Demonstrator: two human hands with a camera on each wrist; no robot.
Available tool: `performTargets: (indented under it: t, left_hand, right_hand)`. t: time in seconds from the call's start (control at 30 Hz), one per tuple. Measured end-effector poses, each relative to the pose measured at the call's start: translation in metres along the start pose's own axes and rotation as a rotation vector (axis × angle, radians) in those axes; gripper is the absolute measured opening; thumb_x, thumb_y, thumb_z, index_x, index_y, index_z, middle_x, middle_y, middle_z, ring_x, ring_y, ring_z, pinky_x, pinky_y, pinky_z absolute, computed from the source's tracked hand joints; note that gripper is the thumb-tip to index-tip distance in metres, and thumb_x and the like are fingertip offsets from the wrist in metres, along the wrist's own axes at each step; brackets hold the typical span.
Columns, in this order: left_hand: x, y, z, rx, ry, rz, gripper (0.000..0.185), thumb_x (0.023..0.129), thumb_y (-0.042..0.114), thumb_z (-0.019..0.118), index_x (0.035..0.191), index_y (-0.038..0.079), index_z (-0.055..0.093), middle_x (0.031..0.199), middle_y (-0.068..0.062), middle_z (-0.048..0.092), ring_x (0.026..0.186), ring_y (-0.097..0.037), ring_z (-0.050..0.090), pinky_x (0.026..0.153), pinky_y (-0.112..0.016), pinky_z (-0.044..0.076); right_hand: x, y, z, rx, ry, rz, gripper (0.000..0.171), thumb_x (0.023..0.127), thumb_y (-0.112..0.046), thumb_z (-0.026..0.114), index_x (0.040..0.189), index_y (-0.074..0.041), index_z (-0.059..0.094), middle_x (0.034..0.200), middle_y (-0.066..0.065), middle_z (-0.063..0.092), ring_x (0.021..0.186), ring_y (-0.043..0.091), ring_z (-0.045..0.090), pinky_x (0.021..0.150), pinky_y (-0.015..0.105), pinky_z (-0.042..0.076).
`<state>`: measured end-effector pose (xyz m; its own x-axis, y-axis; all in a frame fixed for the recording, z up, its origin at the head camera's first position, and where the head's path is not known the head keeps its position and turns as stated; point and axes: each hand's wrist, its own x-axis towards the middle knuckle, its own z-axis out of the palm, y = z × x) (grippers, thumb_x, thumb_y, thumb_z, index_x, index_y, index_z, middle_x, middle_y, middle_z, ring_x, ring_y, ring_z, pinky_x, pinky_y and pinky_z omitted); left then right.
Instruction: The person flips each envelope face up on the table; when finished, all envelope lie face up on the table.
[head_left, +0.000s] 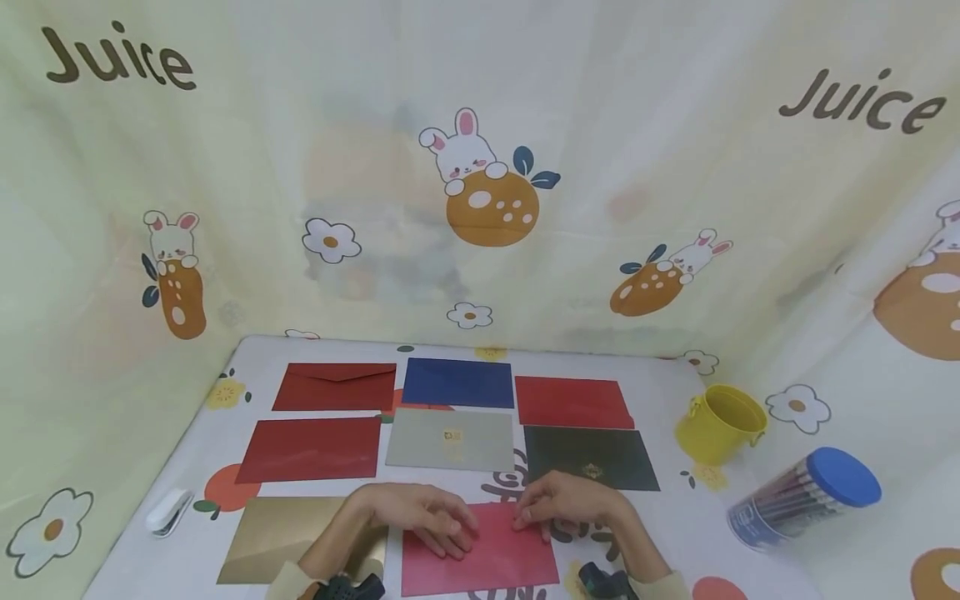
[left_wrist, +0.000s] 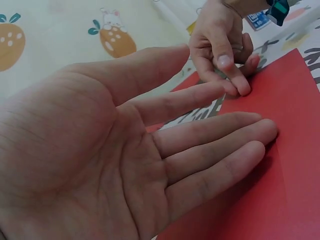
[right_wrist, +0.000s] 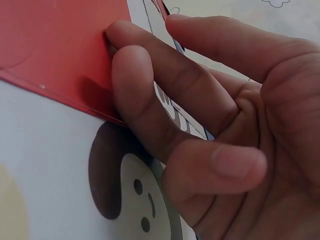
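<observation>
A bright red envelope (head_left: 487, 568) lies flat at the front of the table, between my two hands. My left hand (head_left: 427, 515) rests on its upper left part. In the left wrist view the left fingers (left_wrist: 215, 172) are stretched out, tips on the red paper (left_wrist: 295, 150). At the upper right of the envelope, my right hand (head_left: 573, 500) touches the paper near its edge with its fingertips. The right wrist view shows the right fingers (right_wrist: 132, 75) loosely bent against the red paper (right_wrist: 60, 45), with the thumb apart from them.
Around lie a gold envelope (head_left: 277, 537), dark red ones (head_left: 311, 450), a blue (head_left: 459, 383), a red (head_left: 573, 402), a silver (head_left: 420, 442) and a dark green one (head_left: 622, 458). A white stapler (head_left: 169, 512) sits left; a yellow bucket (head_left: 708, 437) and blue-lidded pen tub (head_left: 798, 500) stand right.
</observation>
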<state>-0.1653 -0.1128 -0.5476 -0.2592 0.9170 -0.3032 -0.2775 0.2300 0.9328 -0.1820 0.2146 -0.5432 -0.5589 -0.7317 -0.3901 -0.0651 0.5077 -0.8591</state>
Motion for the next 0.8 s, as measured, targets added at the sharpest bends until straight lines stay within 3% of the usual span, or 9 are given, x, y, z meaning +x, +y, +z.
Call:
performTargets:
  t: [0.17,0.53,0.8]
  left_hand:
    - [-0.006,0.001,-0.003,0.034,0.031,0.033,0.041,0.107,0.021,0.049,0.141,-0.001,0.052,0.130,-0.021,0.065,0.116,-0.033,0.067,0.096,-0.040,0.055]
    - [-0.028,-0.003,-0.012,0.055,0.181,0.047,0.041,0.107,0.022,0.050,0.142,0.000,0.051,0.126,-0.022,0.067,0.114,-0.034,0.068,0.095,-0.042,0.055]
    - [-0.078,0.000,-0.026,0.085,0.293,0.001,0.038,0.107,0.024,0.050,0.135,-0.001,0.055,0.115,-0.023,0.071,0.104,-0.038,0.071,0.086,-0.041,0.059]
  right_hand:
    - [0.001,0.000,-0.001,-0.005,0.000,0.001,0.019,0.096,-0.028,0.066,0.106,-0.018,0.079,0.081,0.012,0.075,0.043,0.017,0.045,0.037,0.023,0.034]
    - [-0.001,0.003,-0.001,0.020,0.039,0.032,0.020,0.097,-0.029,0.064,0.107,-0.019,0.078,0.085,0.010,0.076,0.048,0.016,0.049,0.038,0.023,0.035]
    - [-0.001,0.003,-0.001,0.011,0.029,0.007,0.020,0.098,-0.029,0.063,0.108,-0.019,0.078,0.086,0.011,0.076,0.047,0.017,0.048,0.039,0.023,0.035]
